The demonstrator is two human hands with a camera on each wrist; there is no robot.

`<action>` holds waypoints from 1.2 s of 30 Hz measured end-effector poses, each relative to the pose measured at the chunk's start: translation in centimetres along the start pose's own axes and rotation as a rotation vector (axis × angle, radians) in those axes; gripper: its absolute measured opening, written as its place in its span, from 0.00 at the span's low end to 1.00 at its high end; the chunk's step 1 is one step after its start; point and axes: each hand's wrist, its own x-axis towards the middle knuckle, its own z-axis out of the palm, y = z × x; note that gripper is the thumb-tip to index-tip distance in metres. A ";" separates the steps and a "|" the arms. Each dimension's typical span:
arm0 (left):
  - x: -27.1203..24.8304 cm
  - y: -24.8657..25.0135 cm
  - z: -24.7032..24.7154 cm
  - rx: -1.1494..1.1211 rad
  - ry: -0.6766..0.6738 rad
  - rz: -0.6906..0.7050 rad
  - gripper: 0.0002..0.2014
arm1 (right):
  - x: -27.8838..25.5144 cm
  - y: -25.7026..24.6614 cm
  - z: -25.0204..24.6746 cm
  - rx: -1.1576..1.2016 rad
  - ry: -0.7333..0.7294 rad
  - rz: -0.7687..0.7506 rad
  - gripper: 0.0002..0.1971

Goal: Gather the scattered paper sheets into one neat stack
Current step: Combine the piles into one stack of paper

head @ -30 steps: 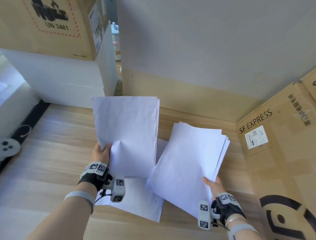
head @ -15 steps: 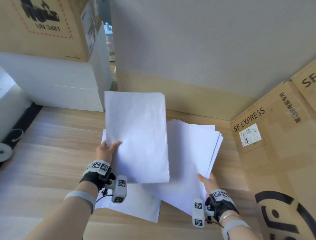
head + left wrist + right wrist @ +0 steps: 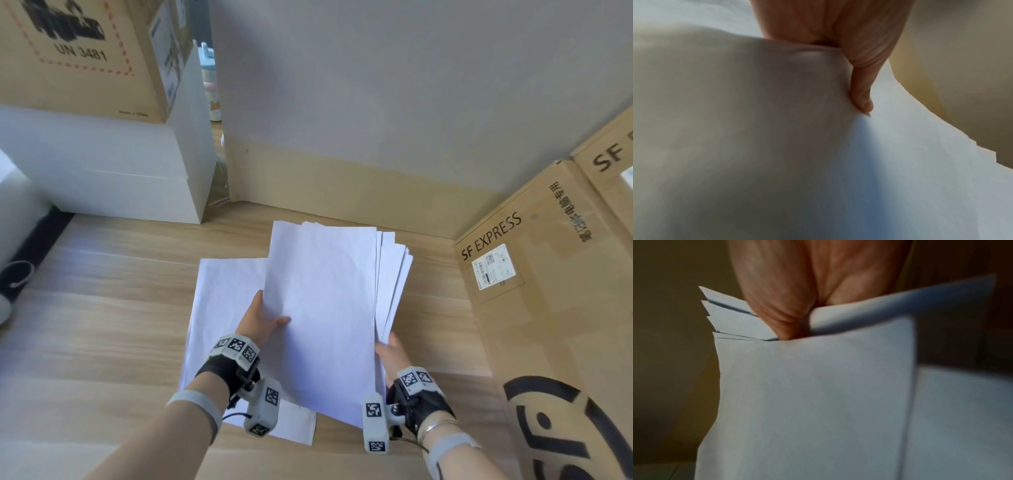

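Observation:
My left hand (image 3: 265,318) grips the near left edge of a bundle of white sheets (image 3: 322,308), thumb on top. That bundle lies over a second, fanned bundle (image 3: 394,274), which my right hand (image 3: 390,349) holds by its near right corner. In the left wrist view my thumb (image 3: 861,91) presses into the paper (image 3: 756,129). In the right wrist view my right hand's fingers (image 3: 777,305) grip several staggered sheet corners (image 3: 731,318). Another white sheet (image 3: 222,308) lies flat on the wooden table (image 3: 102,308) beneath both bundles.
An SF EXPRESS cardboard box (image 3: 548,308) stands close on the right. A white box (image 3: 102,171) with a brown carton (image 3: 75,54) on top stands at the back left. A grey and tan partition (image 3: 376,120) closes the back.
My left hand has carried its bundle to the right, from beside the right bundle to on top of it. The right bundle has turned more upright and shifted slightly left.

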 end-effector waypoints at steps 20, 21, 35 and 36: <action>-0.5 -3.7 1.8 0.634 0.375 -0.307 0.42 | 0.9 2.0 -4.6 -0.072 0.206 0.063 0.19; -0.7 -4.2 2.2 0.688 0.373 -0.301 0.43 | 0.9 2.2 -4.9 -0.069 0.206 0.059 0.19; 1.8 -4.6 -4.3 0.494 0.514 -0.412 0.45 | 1.0 3.5 -5.5 0.003 0.166 0.006 0.09; 2.1 -4.6 -4.4 0.465 0.477 -0.406 0.43 | 0.9 3.5 -5.4 0.006 0.168 0.004 0.09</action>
